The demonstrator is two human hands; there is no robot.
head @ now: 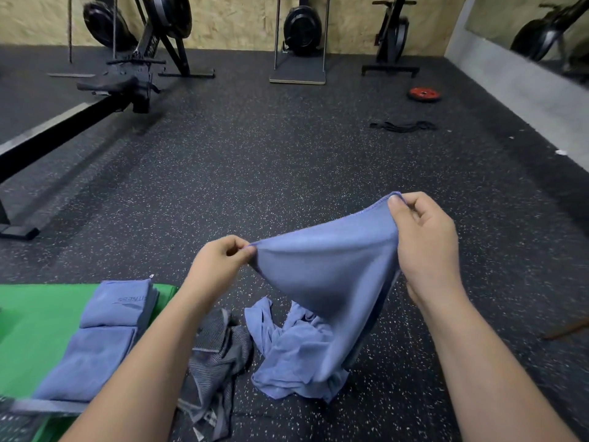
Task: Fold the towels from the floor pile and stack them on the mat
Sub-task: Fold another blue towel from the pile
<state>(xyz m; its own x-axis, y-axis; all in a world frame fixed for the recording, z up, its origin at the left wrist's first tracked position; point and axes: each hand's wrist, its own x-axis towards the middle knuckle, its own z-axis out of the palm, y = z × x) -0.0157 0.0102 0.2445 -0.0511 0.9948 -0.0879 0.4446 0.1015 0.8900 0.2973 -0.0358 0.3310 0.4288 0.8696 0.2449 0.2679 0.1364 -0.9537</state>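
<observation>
Speckled black rubber gym floor (287, 170) runs out to the exercise machines at the far wall. At the near left lies a flat green mat (32, 330), with folded blue towels (105, 333) stacked at its right edge. Just right of it, a crumpled grey striped cloth (220, 355) sits on the floor.

The left hand (220, 263) pinches one corner of a soft blue towel (325, 275) between thumb and fingertips. The right hand (427, 240), higher and farther right, pinches the opposite corner. The towel sags between them, and its lower part trails into the floor pile.

Both grips are shallow, so a corner may slip if the towel is shaken out. The dragging end could snag other cloth, and the left forearm passes close over the finished stack and might knock it.
</observation>
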